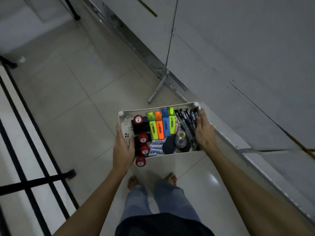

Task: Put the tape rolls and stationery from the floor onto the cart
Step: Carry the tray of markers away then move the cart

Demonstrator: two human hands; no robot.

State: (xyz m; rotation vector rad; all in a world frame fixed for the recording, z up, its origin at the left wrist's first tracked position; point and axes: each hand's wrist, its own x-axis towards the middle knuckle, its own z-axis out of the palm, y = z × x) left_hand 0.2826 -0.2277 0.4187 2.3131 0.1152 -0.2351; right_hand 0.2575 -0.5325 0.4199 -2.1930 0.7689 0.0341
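Note:
I hold a white plastic tray [153,110] in the air above the tiled floor, in front of my legs. My left hand [123,149] grips its left wall, thumb inside the rim. My right hand [203,132] grips its right wall, fingers over the edge. In the tray lie several highlighters [161,125] in yellow, orange and blue, a bundle of black pens [187,121], several red-capped stamps [138,120], small batteries [156,149] and a clear tape dispenser [181,139].
A white panel wall [238,57] with a metal base rail runs diagonally on the right, with a metal bracket [162,87] at its foot. A white surface with black bars [25,150] lies on the left. My bare feet [151,180] stand on pale tiles.

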